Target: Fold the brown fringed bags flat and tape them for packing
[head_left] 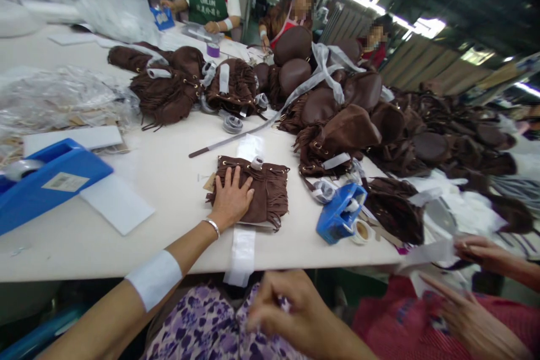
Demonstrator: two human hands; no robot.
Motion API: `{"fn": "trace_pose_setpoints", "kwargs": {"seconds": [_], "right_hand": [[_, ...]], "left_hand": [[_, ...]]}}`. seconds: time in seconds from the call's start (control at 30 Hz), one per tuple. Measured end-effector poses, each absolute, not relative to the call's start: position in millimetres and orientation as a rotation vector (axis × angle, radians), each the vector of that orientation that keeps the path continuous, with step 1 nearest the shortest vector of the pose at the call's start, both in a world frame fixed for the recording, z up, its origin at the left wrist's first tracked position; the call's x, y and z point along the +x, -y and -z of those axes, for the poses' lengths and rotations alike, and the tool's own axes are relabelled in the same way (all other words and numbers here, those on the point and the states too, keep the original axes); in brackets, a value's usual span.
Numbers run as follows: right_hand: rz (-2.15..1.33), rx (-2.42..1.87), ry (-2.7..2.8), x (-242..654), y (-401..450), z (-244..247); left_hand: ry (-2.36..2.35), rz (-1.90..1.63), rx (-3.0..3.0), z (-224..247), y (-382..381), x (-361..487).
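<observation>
My left hand [233,196] lies flat with spread fingers on a dark brown fringed bag [264,202], pressing it to the table. Gold eyelets and a small white wrapped piece show along the bag's top edge. Under the bag runs a translucent white strip [242,253]; its near end hangs over the table edge. Above my lap, off the table, is my right hand [291,306], blurred, with its fingers curled inward. Anything between those fingers is too blurred to make out. A tan tag [209,183] pokes out at the bag's left side.
Blue tape dispensers stand at left [54,180] and right [341,214]. A white card [118,203] lies beside the left one. Brown bags [337,129] pile up behind and rightward. At right, a co-worker's hands [481,253] handle white material. Other people work across the table [177,247].
</observation>
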State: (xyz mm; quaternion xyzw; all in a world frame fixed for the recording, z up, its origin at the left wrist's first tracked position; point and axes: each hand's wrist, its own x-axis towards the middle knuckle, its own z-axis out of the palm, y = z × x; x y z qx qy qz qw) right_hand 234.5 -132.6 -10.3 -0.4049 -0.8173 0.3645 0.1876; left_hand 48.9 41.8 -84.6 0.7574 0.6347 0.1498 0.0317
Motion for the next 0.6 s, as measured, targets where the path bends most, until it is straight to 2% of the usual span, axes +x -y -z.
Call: {"fn": "trace_pose_setpoints", "kwargs": {"seconds": [0.07, 0.17, 0.27, 0.4, 0.6], "right_hand": [[-0.759, -1.152, 2.495, 223.5, 112.5, 28.3], [-0.299, -0.953, 2.806, 213.6, 93.8, 57.2], [-0.158, -0.817, 2.906, 213.5, 89.8, 79.2], [-0.216, -0.809, 2.826, 221.1, 88.7, 91.9], [-0.662, -1.024, 2.350, 222.8, 84.1, 83.6]], "left_hand": [[-1.957, -0.471, 2.332, 83.5, -41.3, 48.5], [-1.957, -0.487, 2.334, 82.7, -41.1, 48.0], [-1.957, -0.495, 2.337, 82.9, -41.3, 47.6], [-1.959, -0.498, 2.337, 84.5, -41.7, 47.8], [-1.962, -0.495, 2.344, 87.2, -42.1, 48.2]]}}
